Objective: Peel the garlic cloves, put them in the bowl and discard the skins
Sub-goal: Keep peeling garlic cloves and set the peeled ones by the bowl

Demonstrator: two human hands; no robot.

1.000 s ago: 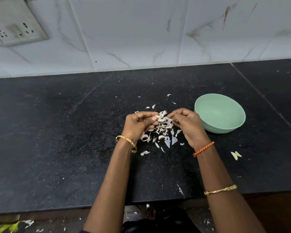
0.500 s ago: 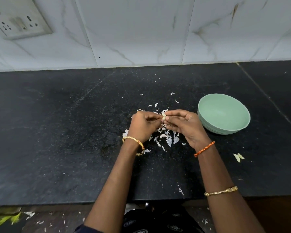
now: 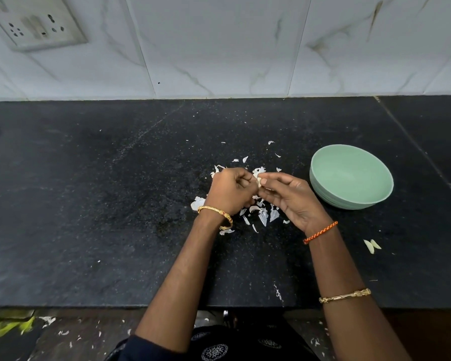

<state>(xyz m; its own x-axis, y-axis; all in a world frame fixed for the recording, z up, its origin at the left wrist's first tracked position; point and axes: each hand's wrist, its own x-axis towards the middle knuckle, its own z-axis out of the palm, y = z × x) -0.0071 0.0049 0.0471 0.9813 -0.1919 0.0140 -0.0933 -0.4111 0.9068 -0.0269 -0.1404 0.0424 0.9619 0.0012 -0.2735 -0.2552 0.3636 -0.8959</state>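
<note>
While both hands, left hand [image 3: 231,190] and right hand [image 3: 288,196], pinch one small garlic clove [image 3: 258,181] at frame centre above the skins [image 3: 262,217], left of the bowl [image 3: 349,175], it looks light, firm and slippery, best gripped by its ends

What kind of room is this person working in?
Most likely a home kitchen: a black stone counter against a marble-look tiled wall with a wall socket, and a green bowl beside scattered garlic skins.
</note>
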